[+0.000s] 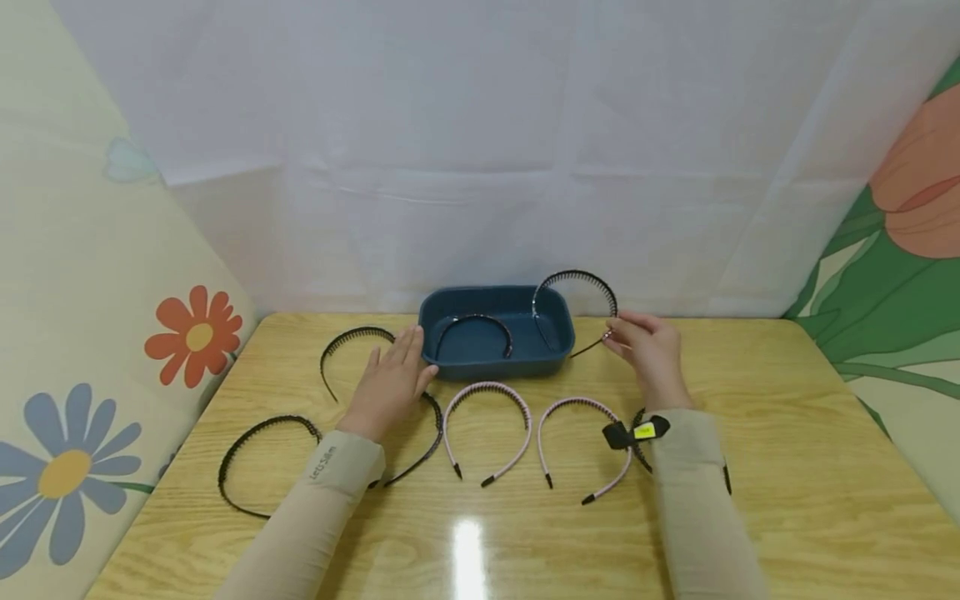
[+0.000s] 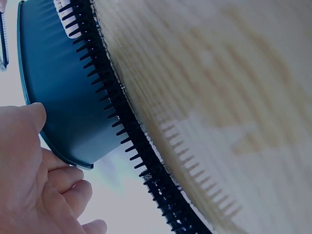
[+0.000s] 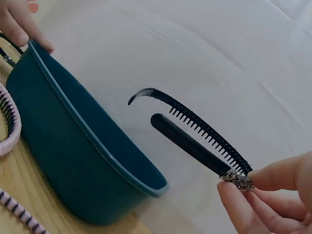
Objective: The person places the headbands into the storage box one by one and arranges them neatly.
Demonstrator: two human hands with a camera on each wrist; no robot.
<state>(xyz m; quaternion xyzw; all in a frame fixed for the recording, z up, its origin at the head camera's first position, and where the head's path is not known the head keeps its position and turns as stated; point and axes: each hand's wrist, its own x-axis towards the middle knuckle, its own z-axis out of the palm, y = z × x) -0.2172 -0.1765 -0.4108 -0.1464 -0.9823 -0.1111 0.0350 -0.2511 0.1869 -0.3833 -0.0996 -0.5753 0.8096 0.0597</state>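
Note:
My right hand (image 1: 652, 354) pinches a black toothed headband (image 3: 209, 131) by a glittery decorated part, holding it up at the right end of a dark blue bin (image 1: 495, 369). One tip of this headband hangs over the bin in the head view. My left hand (image 1: 386, 387) rests against the bin's left end, fingers extended along its side and thumb at the front corner. Inside the bin lies another dark headband (image 1: 482, 316). Close to the left hand, a black toothed headband (image 2: 131, 126) shows large in the left wrist view; the hand partly hides it in the head view.
Two pink headbands (image 1: 487, 386) lie in front of the bin on the wooden table (image 1: 795, 467). A black headband (image 1: 255, 429) is at far left, partly under the left arm. Another dark headband (image 1: 641, 454) shows beneath the right wrist. White cloth (image 1: 480, 167) hangs behind.

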